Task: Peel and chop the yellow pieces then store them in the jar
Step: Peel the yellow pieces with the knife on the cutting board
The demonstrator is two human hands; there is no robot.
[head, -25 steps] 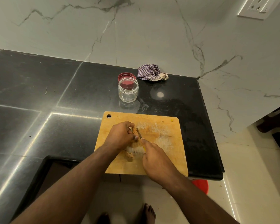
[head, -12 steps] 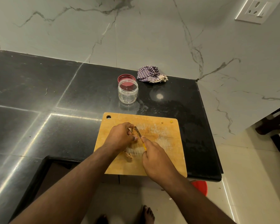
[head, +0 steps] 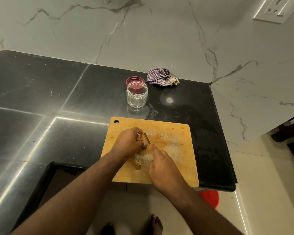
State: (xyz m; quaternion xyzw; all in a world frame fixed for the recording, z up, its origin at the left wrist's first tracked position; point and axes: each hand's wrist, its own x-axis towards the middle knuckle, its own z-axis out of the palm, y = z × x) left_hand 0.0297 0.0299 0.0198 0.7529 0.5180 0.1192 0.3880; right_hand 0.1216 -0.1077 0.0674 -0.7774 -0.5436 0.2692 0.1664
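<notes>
Knife [head: 147, 138] in the right hand [head: 161, 168] grip scrapes a yellow piece [head: 142, 138] pinched by the left hand [head: 128, 143], mid-frame on the board [head: 180, 160]; shallow strokes suit. Jar [head: 137, 94] waits above.

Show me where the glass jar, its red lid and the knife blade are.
glass jar [head: 137, 96], head view, on its clear side wall.
red lid [head: 134, 80], head view, on its inner face behind the jar.
knife blade [head: 147, 138], head view, mid-blade between the two hands.
</notes>
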